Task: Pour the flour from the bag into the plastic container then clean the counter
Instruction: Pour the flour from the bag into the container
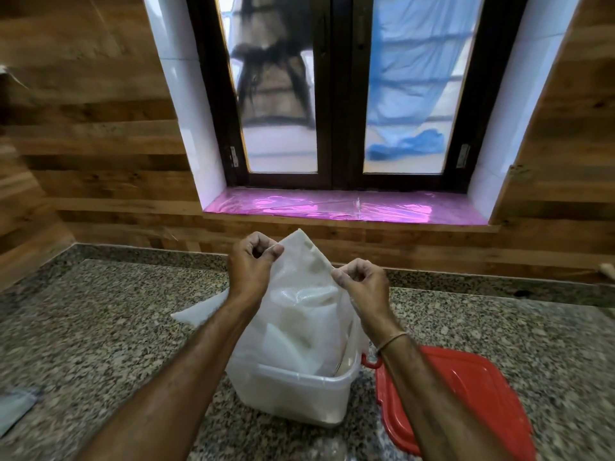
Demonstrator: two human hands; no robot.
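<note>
A translucent white plastic bag (299,314) hangs upside down, its lower end inside the clear plastic container (299,394) on the speckled granite counter (100,327). My left hand (251,264) pinches the bag's upper left corner. My right hand (361,282) pinches the upper right edge. Both hold the bag up above the container. White flour shows through the bag and the container wall. The container's red lid (466,400) lies flat on the counter to the right, touching the container.
A white sheet (199,311) lies on the counter behind my left forearm. A grey-blue cloth (16,407) sits at the left edge. Wood-panelled wall and a window with a pink-lined sill (349,207) stand behind the counter.
</note>
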